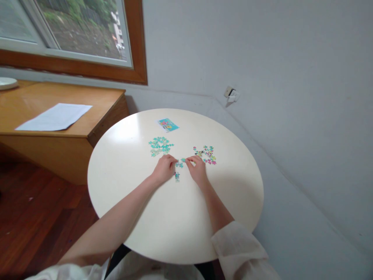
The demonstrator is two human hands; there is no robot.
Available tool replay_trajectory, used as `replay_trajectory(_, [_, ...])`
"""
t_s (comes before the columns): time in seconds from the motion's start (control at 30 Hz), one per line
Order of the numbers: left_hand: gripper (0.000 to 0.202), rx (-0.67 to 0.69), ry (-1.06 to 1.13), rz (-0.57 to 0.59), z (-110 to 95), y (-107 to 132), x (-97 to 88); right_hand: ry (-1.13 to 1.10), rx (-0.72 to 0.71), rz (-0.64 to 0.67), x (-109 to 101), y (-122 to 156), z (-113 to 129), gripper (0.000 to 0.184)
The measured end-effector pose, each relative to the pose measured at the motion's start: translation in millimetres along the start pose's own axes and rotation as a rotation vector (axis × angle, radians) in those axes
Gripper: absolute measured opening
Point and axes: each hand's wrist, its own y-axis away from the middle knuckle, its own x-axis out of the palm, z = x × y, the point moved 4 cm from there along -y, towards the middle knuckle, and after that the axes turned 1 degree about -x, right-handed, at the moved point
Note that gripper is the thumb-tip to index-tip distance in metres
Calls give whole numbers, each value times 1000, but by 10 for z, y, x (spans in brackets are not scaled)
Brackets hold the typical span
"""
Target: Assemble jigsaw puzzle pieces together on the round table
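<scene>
Above the middle of a round white table, both my hands are close together over small jigsaw pieces. My left hand [165,168] is closed in a pinch, its fingertips on the left side of a small pale puzzle piece [180,160]. From the right, my right hand [198,169] pinches a teal puzzle piece [183,160] by its edge. Just below the fingertips lie a few blue-green pieces [179,165]. Nearer to me is a small joined strip of puzzle [177,177]. Whether the pinched pieces are interlocked is too small to tell.
Mostly teal pieces form a pile [160,145] left of centre; a multicoloured pile [208,154] lies to the right. A colourful picture card [168,125] rests farther back on the white table [175,225]. A wooden desk [107,103] with paper [55,116] stands at left, beside the wall.
</scene>
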Motion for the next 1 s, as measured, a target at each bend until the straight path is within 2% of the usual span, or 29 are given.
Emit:
replay_trajectory(0.4, [37,72,-86,60,-4,7,61,6,19,5,-13,4,18,15])
replay_trajectory(1.0, [40,48,-98,91,-32,10,29,24,46,25,8,11,5,11])
